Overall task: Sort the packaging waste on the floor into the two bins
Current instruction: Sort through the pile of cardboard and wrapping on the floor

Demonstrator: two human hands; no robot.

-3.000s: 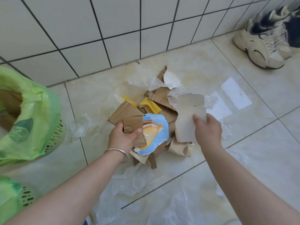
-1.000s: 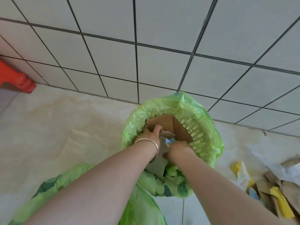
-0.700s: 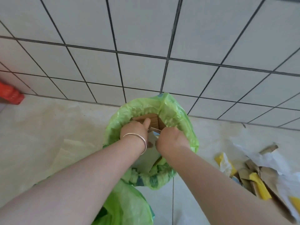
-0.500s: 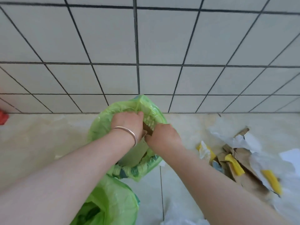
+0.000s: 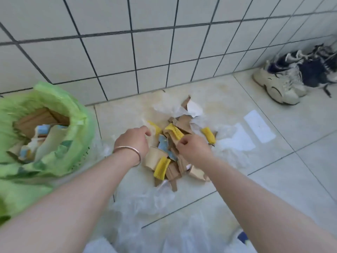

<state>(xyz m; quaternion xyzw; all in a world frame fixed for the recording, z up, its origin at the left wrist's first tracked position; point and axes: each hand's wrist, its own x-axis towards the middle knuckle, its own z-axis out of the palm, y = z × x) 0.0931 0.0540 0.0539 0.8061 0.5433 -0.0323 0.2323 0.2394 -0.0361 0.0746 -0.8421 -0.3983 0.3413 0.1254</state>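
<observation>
Packaging waste [image 5: 173, 150] lies in a heap on the floor, mid-scene, just right of the green-lined bin [image 5: 60, 106]. A sec ago both our hands were down inside that bin w/ brown card bits. Now they are back over the heap, so that load is dropped & we go for the next one. Lots is left, so the job is not near done.

Our left hand [image 5: 134, 141] hovers at the heap's left edge, fingers loose, holding nothing. Our right hand [image 5: 193, 148] is curled, maybe pinching a card scrap, but we can't tell.

Card bits look stiff, flat & torn, brown. Yellow pieces [image 5: 161, 168] look ribbed & soft like foam. Clear plastic [image 5: 145, 201] near us is thin, crinkly, floppy. White paper [image 5: 194, 108] sits at the far side. Bin holds card already.
</observation>
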